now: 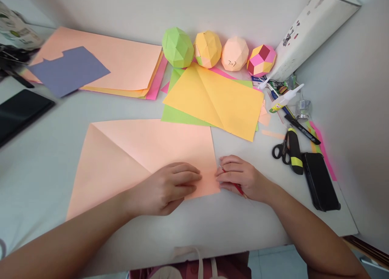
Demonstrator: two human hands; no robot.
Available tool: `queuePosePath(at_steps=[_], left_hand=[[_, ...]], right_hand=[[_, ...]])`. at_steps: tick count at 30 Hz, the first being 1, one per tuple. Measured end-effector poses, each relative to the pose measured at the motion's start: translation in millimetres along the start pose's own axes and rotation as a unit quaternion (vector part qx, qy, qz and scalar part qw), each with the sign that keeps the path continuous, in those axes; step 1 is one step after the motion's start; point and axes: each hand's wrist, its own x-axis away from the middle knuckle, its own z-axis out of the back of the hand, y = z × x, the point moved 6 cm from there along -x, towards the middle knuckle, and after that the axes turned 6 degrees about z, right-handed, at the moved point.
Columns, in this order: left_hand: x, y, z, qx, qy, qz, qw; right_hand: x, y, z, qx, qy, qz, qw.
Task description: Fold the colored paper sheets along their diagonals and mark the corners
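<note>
A large peach paper sheet (133, 157), folded along a diagonal, lies on the white table (45, 149) in front of me. My left hand (170, 188) rests on its lower right corner with the fingers curled and pressed down on the paper. My right hand (241, 177) sits just off the sheet's right edge, fingers closed around a thin red pen (238, 187), its tip near the paper's corner.
Behind lie yellow paper (212, 101) over green, and a stack of peach sheets (121, 60) with a purple piece (68, 70). Several paper polyhedra (178, 47) line the back. Scissors (282, 149), a highlighter, pens and a black phone (320, 182) lie right; a dark tablet (18, 113) left.
</note>
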Motion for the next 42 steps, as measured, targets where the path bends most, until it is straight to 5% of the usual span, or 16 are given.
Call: queuePosePath(at_steps=[31,34,37,42], left_hand=[[-1,-4,4.9,0.042,-0.027,0.007,0.999],[-1,-6,5.4,0.046,-0.026,0.009,0.999],[0,-7,5.8,0.047,-0.021,0.004,0.999],[2,-13,2.7,0.039,-0.027,0.006,0.999]], right_hand=[[1,3,3,-0.009,-0.019,-0.021,1.000],[-6,-7,6,-0.028,0.014,-0.018,0.999],[-16,-24,2,-0.136,0.067,-0.051,0.987],[-25,-35,-34,-0.223,0.001,-0.173,0.959]])
